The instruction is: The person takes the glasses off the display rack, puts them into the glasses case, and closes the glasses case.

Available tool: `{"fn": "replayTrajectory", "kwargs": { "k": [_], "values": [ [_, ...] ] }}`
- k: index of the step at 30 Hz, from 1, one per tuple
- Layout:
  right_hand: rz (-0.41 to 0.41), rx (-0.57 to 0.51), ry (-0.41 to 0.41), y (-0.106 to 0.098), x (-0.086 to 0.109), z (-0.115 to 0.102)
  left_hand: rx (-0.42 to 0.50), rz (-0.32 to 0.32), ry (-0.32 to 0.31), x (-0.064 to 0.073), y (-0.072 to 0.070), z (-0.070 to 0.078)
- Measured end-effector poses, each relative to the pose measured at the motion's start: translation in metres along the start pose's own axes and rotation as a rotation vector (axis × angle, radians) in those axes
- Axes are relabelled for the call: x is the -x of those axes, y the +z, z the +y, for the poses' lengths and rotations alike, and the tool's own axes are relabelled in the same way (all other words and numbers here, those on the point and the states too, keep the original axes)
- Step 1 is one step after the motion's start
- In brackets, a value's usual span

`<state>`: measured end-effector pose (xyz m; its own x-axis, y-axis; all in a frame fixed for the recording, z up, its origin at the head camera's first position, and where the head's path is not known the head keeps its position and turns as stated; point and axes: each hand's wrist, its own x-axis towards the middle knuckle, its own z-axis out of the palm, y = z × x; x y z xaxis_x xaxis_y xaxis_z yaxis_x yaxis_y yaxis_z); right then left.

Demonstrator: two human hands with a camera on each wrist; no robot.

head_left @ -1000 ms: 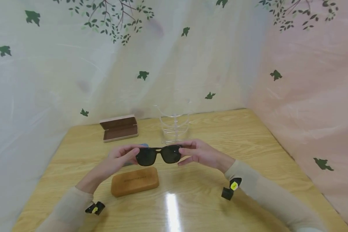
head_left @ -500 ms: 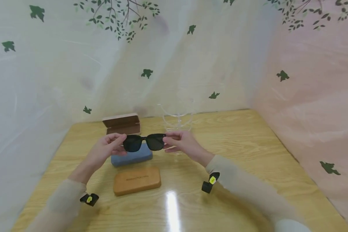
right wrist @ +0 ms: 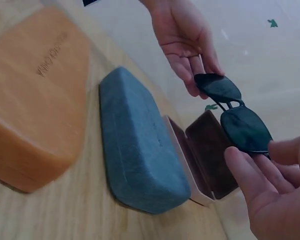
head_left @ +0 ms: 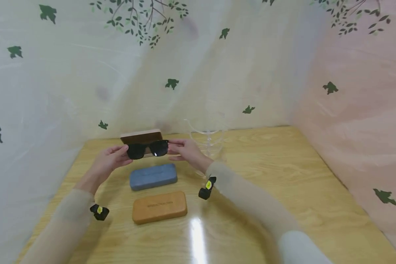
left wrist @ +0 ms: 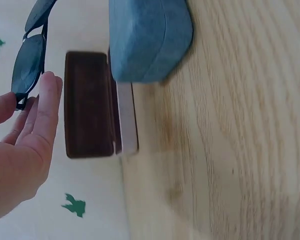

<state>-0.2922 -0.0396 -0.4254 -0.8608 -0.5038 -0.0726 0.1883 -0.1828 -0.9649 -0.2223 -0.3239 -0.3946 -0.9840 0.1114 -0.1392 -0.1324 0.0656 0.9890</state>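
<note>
Dark sunglasses [head_left: 137, 150] are held up between both hands, in front of an open glasses case [head_left: 142, 137] with a brown lining. My left hand [head_left: 106, 163] pinches their left end between thumb and fingers, as the left wrist view shows with the lens [left wrist: 29, 62] above the fingers. At the opposite end my right hand [head_left: 191, 154] pinches the frame; in the right wrist view its thumb and fingers meet at the lens [right wrist: 246, 129]. Below the sunglasses lie a closed blue glasses case [head_left: 153, 177] and, nearer, a closed orange-brown one [head_left: 160, 207].
A clear acrylic stand [head_left: 208, 141] with curved arms stands at the back, just beyond the right forearm. The wooden table [head_left: 267, 176] meets a pale curtain [head_left: 198, 73] with leaf prints along its back and right edges.
Both hands have carried the sunglasses away from the body and to the left, from in front of the clear stand to the open case. The blue case has come fully into view.
</note>
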Motion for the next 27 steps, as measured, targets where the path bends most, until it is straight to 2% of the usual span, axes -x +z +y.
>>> {"fn": "replayTrajectory", "kwargs": {
  "k": [1,5,9,13,19,23,27],
  "values": [
    [-0.028,-0.008,0.027,0.005,0.003,-0.009,0.022,0.006,-0.011,-0.003,-0.003,0.000],
    [-0.103,-0.020,0.059,0.007,-0.018,-0.009,0.077,0.037,-0.076,-0.019,-0.014,-0.001],
    [-0.081,-0.007,0.081,0.007,-0.039,-0.008,0.069,0.070,-0.139,-0.035,-0.022,-0.002],
    [-0.040,0.001,0.118,0.006,-0.060,0.001,0.070,0.085,-0.167,-0.046,-0.027,-0.008],
    [-0.030,0.068,0.151,0.007,-0.075,0.017,0.141,0.095,-0.202,-0.055,-0.030,-0.022],
    [-0.028,0.102,0.133,0.009,-0.077,0.024,0.148,0.142,-0.207,-0.056,-0.029,-0.027],
    [-0.012,0.154,0.125,0.014,-0.080,0.028,0.132,0.198,-0.218,-0.058,-0.035,-0.034]
  ]
}}
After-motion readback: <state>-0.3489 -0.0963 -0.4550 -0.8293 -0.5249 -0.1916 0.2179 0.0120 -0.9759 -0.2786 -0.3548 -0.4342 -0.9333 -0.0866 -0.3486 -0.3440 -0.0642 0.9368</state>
